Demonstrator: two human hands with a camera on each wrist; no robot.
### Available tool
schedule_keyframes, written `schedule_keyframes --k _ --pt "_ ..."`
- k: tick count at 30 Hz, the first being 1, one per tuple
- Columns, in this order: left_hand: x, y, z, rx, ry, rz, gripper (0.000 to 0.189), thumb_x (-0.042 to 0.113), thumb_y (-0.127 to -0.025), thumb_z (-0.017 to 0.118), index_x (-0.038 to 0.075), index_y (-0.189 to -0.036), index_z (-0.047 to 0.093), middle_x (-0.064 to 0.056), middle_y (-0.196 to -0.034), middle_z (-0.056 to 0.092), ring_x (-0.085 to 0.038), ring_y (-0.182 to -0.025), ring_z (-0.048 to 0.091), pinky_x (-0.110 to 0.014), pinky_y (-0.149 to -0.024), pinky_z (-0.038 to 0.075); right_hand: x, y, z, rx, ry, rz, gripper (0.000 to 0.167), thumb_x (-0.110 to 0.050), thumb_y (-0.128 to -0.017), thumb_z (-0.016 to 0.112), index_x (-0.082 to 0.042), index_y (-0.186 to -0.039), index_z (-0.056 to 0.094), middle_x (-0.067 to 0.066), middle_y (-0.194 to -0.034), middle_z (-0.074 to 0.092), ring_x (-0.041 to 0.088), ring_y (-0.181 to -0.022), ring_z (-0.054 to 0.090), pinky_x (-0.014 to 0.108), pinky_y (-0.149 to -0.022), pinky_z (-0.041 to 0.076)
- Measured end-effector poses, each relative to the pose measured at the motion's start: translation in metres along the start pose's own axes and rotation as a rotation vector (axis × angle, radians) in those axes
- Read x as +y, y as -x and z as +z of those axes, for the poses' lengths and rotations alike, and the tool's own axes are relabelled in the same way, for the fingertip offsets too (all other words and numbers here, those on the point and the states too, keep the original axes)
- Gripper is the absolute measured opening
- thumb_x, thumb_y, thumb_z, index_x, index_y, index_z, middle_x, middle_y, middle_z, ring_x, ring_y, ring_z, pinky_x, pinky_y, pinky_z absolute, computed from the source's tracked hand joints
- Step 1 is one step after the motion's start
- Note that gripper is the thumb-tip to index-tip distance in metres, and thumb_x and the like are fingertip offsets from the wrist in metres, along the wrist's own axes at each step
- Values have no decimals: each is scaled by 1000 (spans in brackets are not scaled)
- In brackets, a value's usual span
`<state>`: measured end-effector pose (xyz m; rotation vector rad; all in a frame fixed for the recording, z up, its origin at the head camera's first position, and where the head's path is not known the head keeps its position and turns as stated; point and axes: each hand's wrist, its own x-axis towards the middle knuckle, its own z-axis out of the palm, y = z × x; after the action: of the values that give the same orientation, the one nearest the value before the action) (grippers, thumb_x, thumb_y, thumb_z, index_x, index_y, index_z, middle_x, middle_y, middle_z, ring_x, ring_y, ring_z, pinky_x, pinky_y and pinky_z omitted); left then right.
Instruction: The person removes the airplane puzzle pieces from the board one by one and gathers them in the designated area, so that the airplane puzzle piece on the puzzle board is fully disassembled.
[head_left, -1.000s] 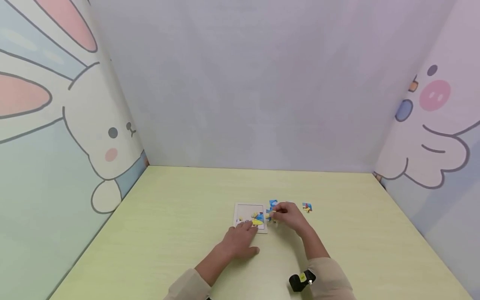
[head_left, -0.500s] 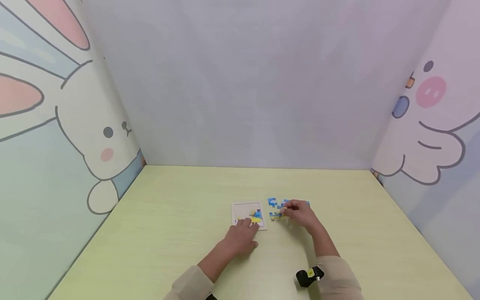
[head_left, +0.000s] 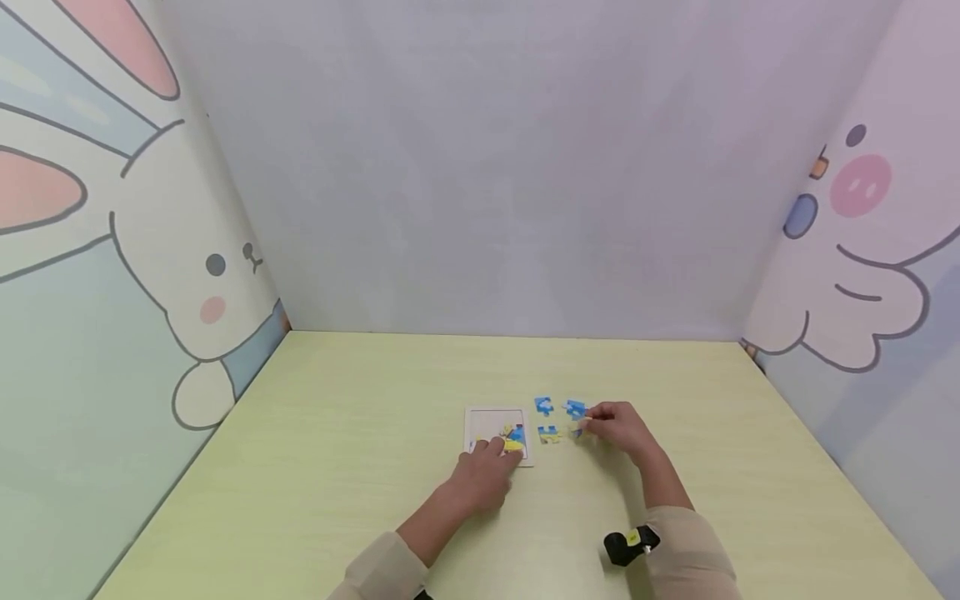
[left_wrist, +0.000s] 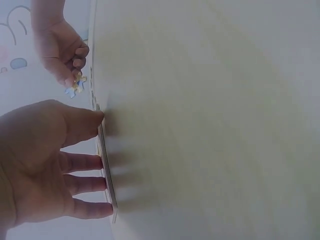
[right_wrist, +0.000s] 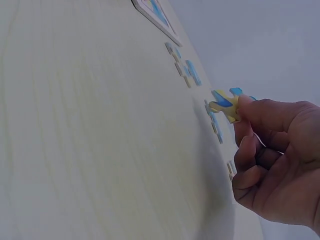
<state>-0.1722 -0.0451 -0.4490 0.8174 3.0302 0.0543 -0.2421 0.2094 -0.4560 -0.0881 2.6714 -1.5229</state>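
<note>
My right hand pinches a blue-and-yellow jigsaw piece between thumb and index finger, above the table and right of the puzzle frame. The other fingers of that hand are curled. My left hand rests on the near part of the white-rimmed puzzle frame, its straight fingers touching it. Inside the frame, joined yellow and blue pieces show at the lower right; my fingers cover the rest of the lower row. Loose pieces lie between frame and right hand: one blue, another blue and a yellow-blue one.
The pale wooden table spreads around the puzzle. A grey wall stands behind it, with cartoon-printed side walls left and right. A black wrist camera sits at my right sleeve. Another piece lies partly behind the right hand.
My right hand has moved right, away from the frame's edge, with a piece between its fingers, uncovering loose pieces. The left hand has stayed on the frame. The head view has shifted slightly.
</note>
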Motion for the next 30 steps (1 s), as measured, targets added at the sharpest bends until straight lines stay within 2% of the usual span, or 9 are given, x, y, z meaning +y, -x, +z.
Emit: schedule_keyframes --k 6,10,17,30 --pt "2 1 0 -45 110 -30 48 40 -89 58 14 -129 54 -8 -123 48 -27 -110 45 -45 -83 43 5 3 -3 -27 4 67 14 -7 -82 69 5 -89 65 4 -72 57 17 -58 47 32 -55 41" --pt "3 1 1 -84 138 -37 59 49 -86 58 12 -132 51 -9 -133 43 -30 -120 39 -53 -91 38 6 1 -2 -16 2 89 15 -7 -81 70 5 -89 65 4 -73 58 17 -58 48 31 -55 42" --pt "2 1 1 -101 132 -8 63 53 -83 60 17 -135 49 -8 -136 41 -34 -123 37 -57 -90 36 6 0 0 -6 22 92 15 -6 -80 71 5 -88 64 4 -70 57 17 -56 48 31 -54 42" --pt "4 4 -4 -104 120 4 66 53 -81 62 16 -135 49 -5 -131 44 -30 -117 39 -56 -89 38 6 -3 5 6 40 72 18 -7 -79 72 5 -90 67 5 -75 60 17 -61 51 31 -54 43"
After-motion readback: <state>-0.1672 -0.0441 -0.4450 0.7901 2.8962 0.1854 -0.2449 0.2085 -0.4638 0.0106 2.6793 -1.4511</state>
